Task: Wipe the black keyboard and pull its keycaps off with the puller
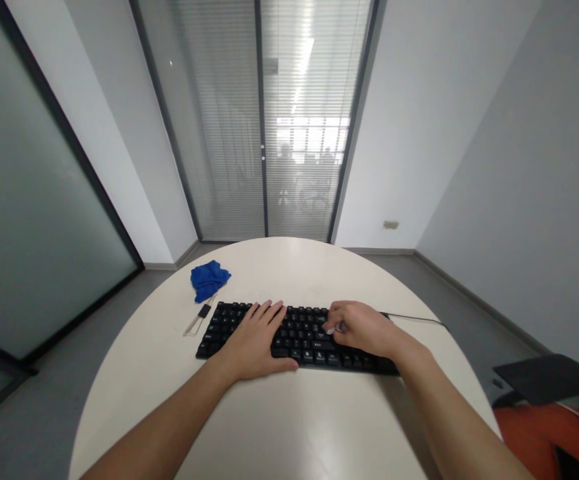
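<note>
A black keyboard (299,337) lies across the round table, its keys facing up. My left hand (256,340) rests flat on the keyboard's left half, fingers stretched out and the thumb along the front edge. Over the right half, my right hand (362,327) is closed, its fingers pinching a small white wad (336,328) against or just above the keys. Most of the wad is hidden by the fingers, so its material is unclear.
A crumpled blue cloth (209,280) lies at the table's (299,427) back left. Near it are a small black piece (204,311) and thin pale sticks (192,327). A black cable (419,318) runs off rightward. An orange-seated chair (544,433) stands at lower right.
</note>
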Action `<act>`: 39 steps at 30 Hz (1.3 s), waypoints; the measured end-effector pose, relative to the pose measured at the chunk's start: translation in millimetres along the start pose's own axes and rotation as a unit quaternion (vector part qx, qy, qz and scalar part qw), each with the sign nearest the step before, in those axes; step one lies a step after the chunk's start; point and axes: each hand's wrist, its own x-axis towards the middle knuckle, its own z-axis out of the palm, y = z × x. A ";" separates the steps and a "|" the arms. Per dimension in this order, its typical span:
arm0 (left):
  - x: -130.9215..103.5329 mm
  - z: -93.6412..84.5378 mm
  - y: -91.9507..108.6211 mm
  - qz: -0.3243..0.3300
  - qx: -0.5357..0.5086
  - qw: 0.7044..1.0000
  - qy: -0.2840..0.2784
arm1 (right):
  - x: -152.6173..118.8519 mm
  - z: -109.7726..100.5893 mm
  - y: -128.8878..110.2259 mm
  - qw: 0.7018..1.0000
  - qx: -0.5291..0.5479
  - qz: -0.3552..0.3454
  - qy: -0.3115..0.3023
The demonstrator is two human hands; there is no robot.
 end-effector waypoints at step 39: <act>0.9 2.1 -5.2 0.006 0.000 1.000 0.014 | -4.9 -1.0 -28.3 0.996 0.053 0.003 -0.066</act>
